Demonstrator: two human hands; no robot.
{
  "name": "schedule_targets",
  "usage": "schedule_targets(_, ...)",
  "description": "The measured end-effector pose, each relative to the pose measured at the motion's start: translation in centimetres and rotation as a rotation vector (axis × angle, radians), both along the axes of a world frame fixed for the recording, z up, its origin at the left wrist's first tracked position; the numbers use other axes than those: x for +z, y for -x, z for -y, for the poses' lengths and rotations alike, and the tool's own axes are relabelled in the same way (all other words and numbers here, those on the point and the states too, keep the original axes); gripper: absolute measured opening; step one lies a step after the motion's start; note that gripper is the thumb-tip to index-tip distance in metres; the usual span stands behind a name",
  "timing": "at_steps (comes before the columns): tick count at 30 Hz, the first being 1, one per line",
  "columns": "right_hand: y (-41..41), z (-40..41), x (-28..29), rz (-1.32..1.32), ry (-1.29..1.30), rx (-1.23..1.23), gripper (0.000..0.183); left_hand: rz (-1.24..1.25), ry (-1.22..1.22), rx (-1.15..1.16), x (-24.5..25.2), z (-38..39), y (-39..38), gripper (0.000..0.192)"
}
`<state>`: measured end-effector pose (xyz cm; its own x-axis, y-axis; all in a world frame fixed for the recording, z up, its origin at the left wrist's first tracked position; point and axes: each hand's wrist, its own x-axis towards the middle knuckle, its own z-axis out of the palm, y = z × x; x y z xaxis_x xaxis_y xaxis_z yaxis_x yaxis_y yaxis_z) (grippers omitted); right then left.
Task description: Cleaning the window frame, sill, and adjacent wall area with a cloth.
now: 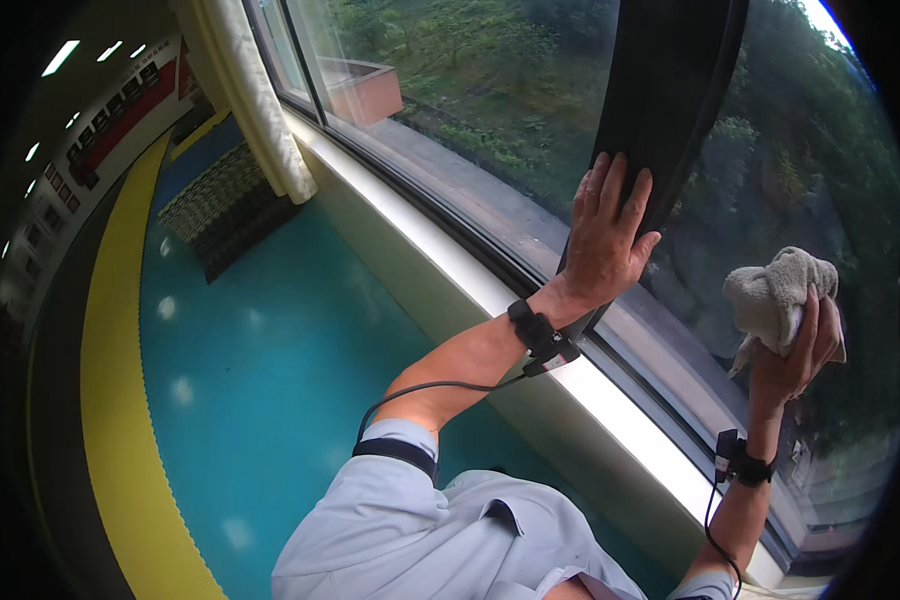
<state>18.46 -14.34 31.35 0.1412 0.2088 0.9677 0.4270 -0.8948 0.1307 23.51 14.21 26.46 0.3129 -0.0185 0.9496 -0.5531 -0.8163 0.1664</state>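
Note:
My left hand (607, 229) is laid flat against the dark vertical window frame (664, 105), fingers somewhat apart and nothing in its grasp. To the right, my right hand (791, 356) grips a bunched light-grey terry cloth (780, 296). The cloth is at the right window pane (765, 172); whether it presses on the glass is hard to tell. Both wrists carry black strapped devices with cables. A second pane (487, 90) lies left of the frame, with greenery and a paved ledge visible through it.
A white windowsill (420, 236) runs diagonally below the panes. At the upper left hangs a cream curtain (251, 97), beside a stack of dark mats (225, 202). The teal floor (270, 360) is bordered by a yellow strip (116, 360). Framed pictures line the far wall.

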Motion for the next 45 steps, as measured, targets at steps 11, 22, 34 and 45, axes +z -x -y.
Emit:
schedule_targets(11, -2.1, -6.6, -5.2, -0.279, 0.138, 0.183, 0.063, 0.015, -0.002, 0.012, -0.7, 0.6, -0.4, 0.084)
schedule_targets(22, 4.2, 14.7, -3.2, -0.033, -0.067, -0.061, 0.068, -0.036, 0.051, 0.117, 0.5, 0.9, 1.3, 0.083)
schedule_targets(34, 11.0, 33.9, -8.5, -0.005, -0.547, -0.361, 0.067, 0.063, 0.099, 0.396, 0.1, 1.1, -1.3, 0.073)
schedule_targets(45, 16.2, 50.2, -14.7, 0.232, -1.617, 0.083, 0.044, 0.133, 0.037, 0.459, -3.2, 0.8, -3.6, 0.068)
